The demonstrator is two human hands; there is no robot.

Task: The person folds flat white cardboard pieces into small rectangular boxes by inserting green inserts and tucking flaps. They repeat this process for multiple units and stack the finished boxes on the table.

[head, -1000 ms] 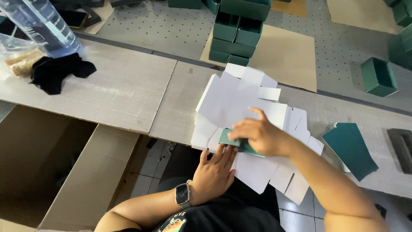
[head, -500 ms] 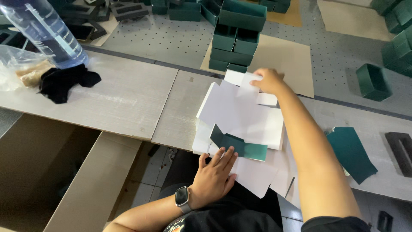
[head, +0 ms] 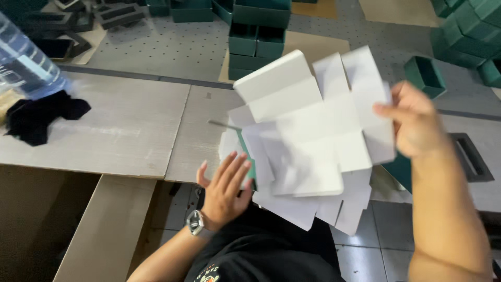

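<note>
My right hand (head: 415,122) holds a flat white die-cut cardboard blank (head: 318,115) by its right edge, lifted and tilted above the table. Under it lies a stack of more white blanks (head: 292,206) hanging over the front edge of the grey table (head: 125,136). A sliver of a green piece (head: 246,151) shows between the sheets. My left hand (head: 227,185), fingers spread and a watch on the wrist, hovers at the left edge of the stack and holds nothing.
A clear water bottle (head: 26,62) and a black cloth (head: 42,117) lie at the table's left. Stacked green boxes (head: 258,36) stand on the floor beyond, more green boxes (head: 464,31) at the right. A dark tray (head: 469,156) sits right. A brown carton (head: 47,224) stands below left.
My right hand reached to the far edge of the stack, took the top white blank and lifted it up toward me. My left hand came off the stack and opened.
</note>
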